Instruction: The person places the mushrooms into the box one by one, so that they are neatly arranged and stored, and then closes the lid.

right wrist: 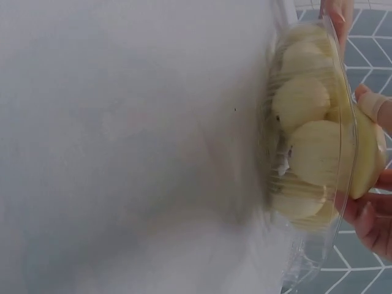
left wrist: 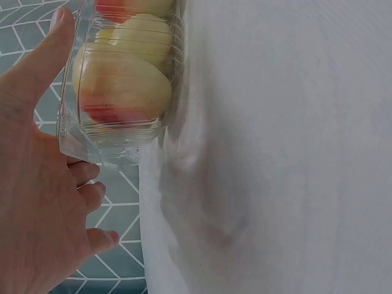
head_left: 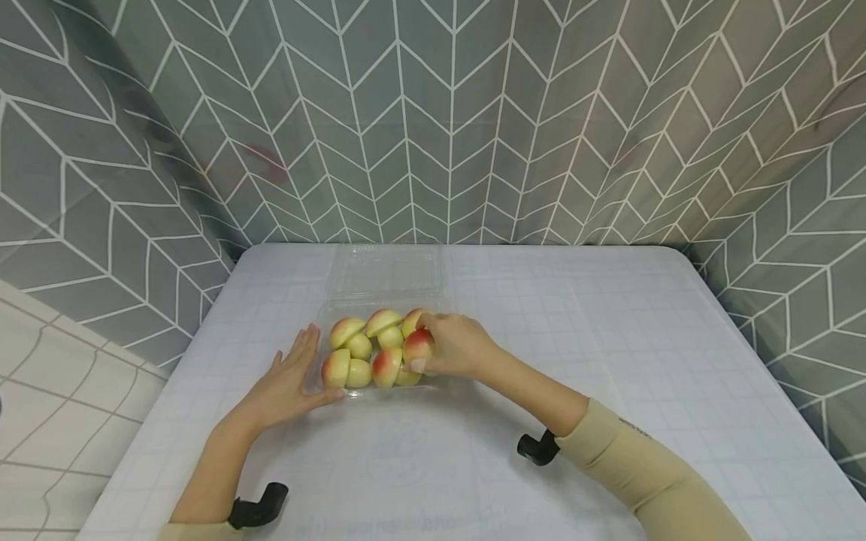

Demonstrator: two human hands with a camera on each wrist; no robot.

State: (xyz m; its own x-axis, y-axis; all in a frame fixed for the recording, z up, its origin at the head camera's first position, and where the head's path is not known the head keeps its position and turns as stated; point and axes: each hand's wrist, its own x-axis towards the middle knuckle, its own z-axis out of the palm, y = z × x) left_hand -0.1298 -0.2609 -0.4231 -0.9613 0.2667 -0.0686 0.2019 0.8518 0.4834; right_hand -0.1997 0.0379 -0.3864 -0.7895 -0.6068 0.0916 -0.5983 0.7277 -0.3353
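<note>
A clear plastic clamshell box [head_left: 361, 392] holds several round, apple-like fruits [head_left: 336, 368], yellow with red blush, set close together in two rows. At its right end my right hand [head_left: 460, 346] pinches one red-and-yellow fruit [head_left: 419, 344] between thumb and fingers. The right wrist view shows this held fruit [right wrist: 366, 153] above the box rim. My left hand [head_left: 291, 379] rests against the box's left side, its fingers extended and the thumb along the near corner. In the left wrist view, part of the left hand's fingers is hidden behind the box wall.
The box's clear lid [head_left: 387, 270] lies folded back behind it. A white cloth covers the table [head_left: 575, 323]. Grey chevron-patterned curtains [head_left: 433, 120] stand along the back and sides. Black mounts [head_left: 259, 505] sit on both wrists.
</note>
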